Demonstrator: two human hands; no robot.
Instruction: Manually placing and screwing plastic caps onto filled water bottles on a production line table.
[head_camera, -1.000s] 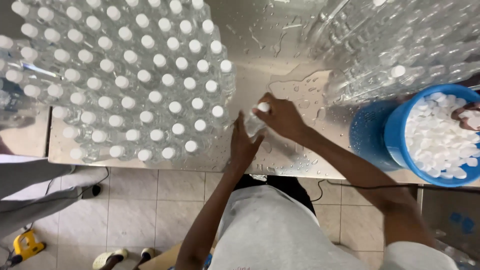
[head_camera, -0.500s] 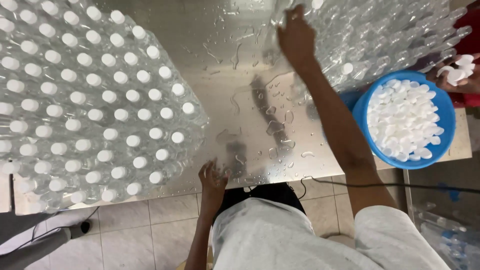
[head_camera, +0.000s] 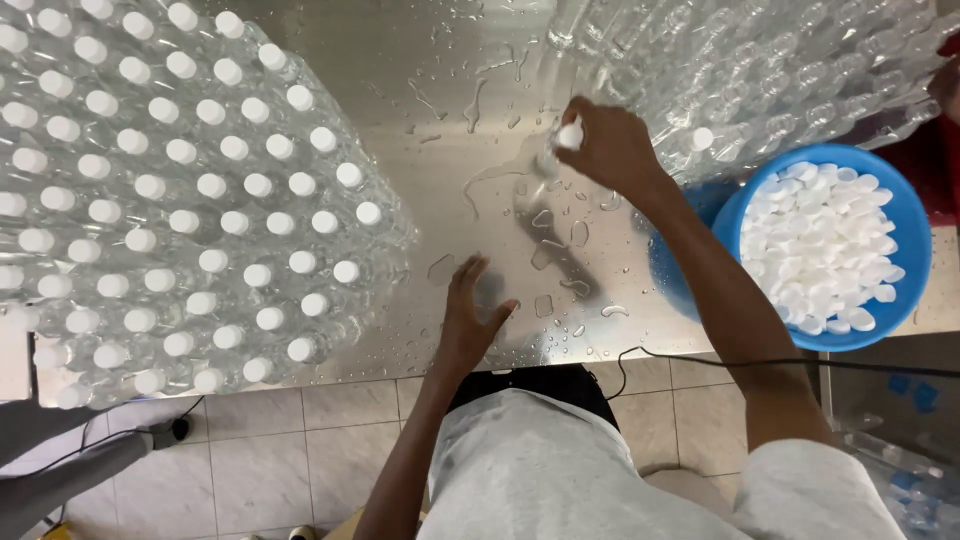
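Drawn back from the uncapped stock (head_camera: 800, 60), right hand (head_camera: 610, 150) grips one capped bottle (head_camera: 562, 140) left of the blue cap tub (head_camera: 905, 215). Left hand (head_camera: 470, 320) spread on wet table (head_camera: 400, 60). Capped block (head_camera: 170, 190) large; many remain.

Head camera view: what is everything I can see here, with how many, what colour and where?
Capped bottles: many, clear with white caps, packed upright on the left of the table.
Uncapped bottles: many, clear, top right.
Bottle: one, clear with white cap, under the right hand.
Basin: one, blue, right, full of white caps.
Table: one, wet grey metal, centre.
Cable: one, black, along the table's near edge.
Floor: light tiles, below.
Left hand: flat on the table.
Right hand: closed on the bottle.
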